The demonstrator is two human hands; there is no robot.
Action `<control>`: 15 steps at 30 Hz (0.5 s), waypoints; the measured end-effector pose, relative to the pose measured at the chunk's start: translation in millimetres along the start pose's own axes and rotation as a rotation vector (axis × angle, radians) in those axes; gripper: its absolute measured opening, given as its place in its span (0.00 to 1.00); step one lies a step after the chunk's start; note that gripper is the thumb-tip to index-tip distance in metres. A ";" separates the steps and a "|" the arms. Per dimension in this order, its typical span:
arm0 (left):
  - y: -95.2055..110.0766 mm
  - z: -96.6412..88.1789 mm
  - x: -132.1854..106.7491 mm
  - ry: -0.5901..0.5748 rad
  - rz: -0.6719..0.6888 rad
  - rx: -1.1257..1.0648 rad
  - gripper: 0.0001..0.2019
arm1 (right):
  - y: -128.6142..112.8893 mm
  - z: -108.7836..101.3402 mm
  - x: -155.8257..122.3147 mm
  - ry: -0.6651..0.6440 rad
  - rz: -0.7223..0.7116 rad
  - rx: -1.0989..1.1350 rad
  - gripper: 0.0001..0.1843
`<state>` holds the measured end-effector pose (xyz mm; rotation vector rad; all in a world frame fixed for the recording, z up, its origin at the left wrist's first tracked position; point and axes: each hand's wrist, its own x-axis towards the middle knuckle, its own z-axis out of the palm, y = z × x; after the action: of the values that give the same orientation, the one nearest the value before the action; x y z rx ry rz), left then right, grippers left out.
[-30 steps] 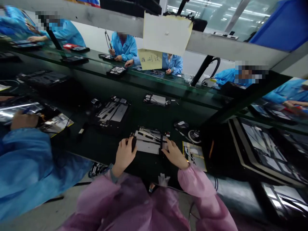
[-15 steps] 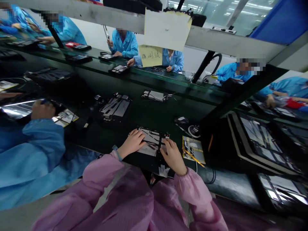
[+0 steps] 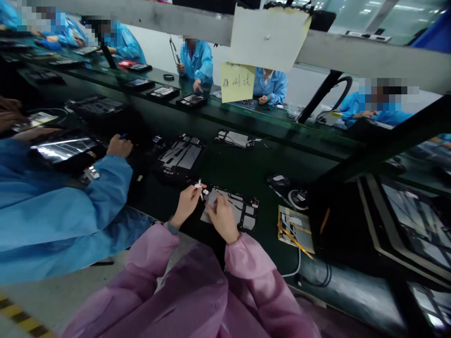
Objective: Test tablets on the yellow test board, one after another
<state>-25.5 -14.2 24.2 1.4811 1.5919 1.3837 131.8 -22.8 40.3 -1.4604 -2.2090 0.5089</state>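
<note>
An open tablet-like device (image 3: 230, 202) with grey panels and black strips lies on the dark green bench in front of me. At its upper left corner, my left hand (image 3: 186, 204) pinches a small white strip-like part (image 3: 199, 186) between thumb and fingers. My right hand (image 3: 223, 218) is over the device's left half, fingertips bent together and pointing down near a grey patch. What those fingertips hold, if anything, is hidden. Behind the device lies a stack of similar opened devices (image 3: 181, 155), and further back a narrower opened unit (image 3: 234, 139).
To the right are a flat battery-like pack (image 3: 295, 227) with a yellow edge and orange strip, a coiled cable (image 3: 298, 198) and a black stack of devices (image 3: 352, 225). A co-worker's blue sleeve (image 3: 105, 188) is close on the left. A raised shelf (image 3: 225, 112) crosses behind.
My view has turned slightly. My right hand has moved left across the device from its right edge. My left hand has come off its surface and now pinches a white part.
</note>
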 end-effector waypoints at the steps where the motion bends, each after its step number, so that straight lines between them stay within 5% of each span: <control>1: 3.0 -2.5 -0.6 0.009 0.031 0.027 0.13 | -10.5 6.6 11.0 -0.054 0.015 -0.057 0.23; 5: 11.1 -13.2 -7.2 -0.042 0.166 0.024 0.13 | -34.4 21.9 41.8 -0.174 0.042 -0.192 0.14; 8: 4.0 -26.3 -12.2 -0.024 0.101 -0.217 0.21 | -32.3 18.0 44.8 -0.167 0.061 -0.193 0.14; 12: -16.2 -37.1 -15.8 0.110 -0.175 -0.612 0.27 | -27.0 -13.4 36.9 -0.036 0.059 -0.022 0.20; 15: -19.4 -27.4 -20.5 0.059 -0.341 -0.721 0.26 | -32.8 -58.2 30.7 0.127 0.093 0.318 0.16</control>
<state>-52.4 -39.1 10.1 0.7138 1.1158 1.5663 128.1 -3.1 111.0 -1.3868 -1.8682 0.7393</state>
